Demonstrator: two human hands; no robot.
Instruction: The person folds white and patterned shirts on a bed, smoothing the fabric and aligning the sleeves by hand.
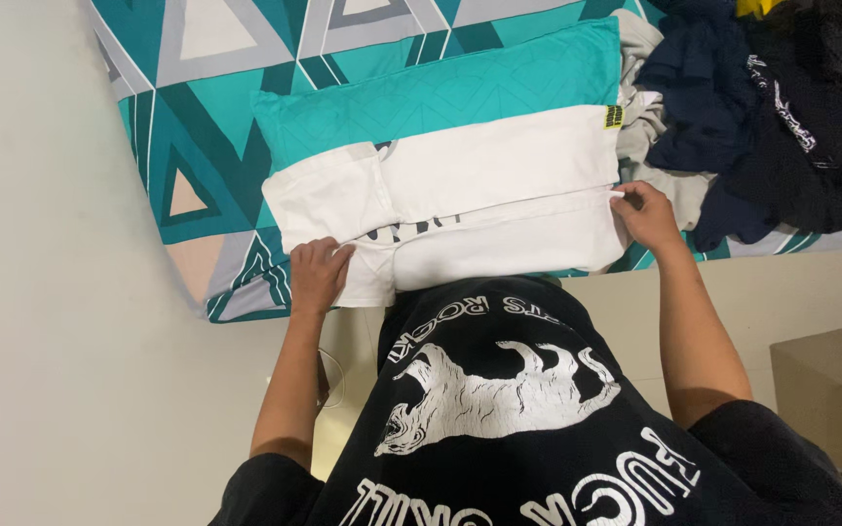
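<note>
A white and teal shirt (479, 156) lies flat on the bed, partly folded, with a small yellow tag at one corner. My left hand (318, 276) presses down on its white near-left edge, fingers together. My right hand (647, 214) pinches the white fabric at the right edge of the fold. Both forearms reach out from under my black printed shirt, which hides the near edge of the bed.
The bed wears a teal, grey and white triangle-pattern sheet (187, 117). A heap of dark and grey clothes (762, 107) lies at the right of the bed. A beige box-like stool (835, 399) stands on the pale floor at lower right.
</note>
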